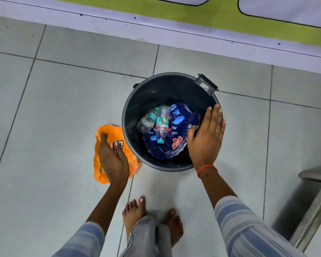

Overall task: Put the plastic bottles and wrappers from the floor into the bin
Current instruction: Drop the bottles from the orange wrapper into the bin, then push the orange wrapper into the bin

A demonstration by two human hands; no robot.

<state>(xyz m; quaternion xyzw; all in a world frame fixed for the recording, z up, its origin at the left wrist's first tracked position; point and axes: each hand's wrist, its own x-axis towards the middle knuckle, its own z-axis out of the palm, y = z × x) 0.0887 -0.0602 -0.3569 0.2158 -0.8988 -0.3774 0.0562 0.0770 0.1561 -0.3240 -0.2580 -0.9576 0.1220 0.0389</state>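
A dark grey round bin [156, 89] stands on the tiled floor. Inside it lie two clear plastic bottles with teal labels, one [162, 125] on top of the other [145, 122], over a crumpled blue wrapper [174, 147]. My left hand [113, 160] is just left of the bin, its fingers curled down onto an orange wrapper [100, 167] whose edges are blurred. My right hand [206, 138] is flat, with its fingers apart, over the bin's right rim. It holds nothing, and its thumb is above the blue wrapper.
My bare feet [137, 212] stand just behind the bin. A pale ledge with a green banner [193, 13] runs along the far side. A grey metal frame [315, 201] sits at the lower right. Bare floor tiles [44, 108] stretch to the left.
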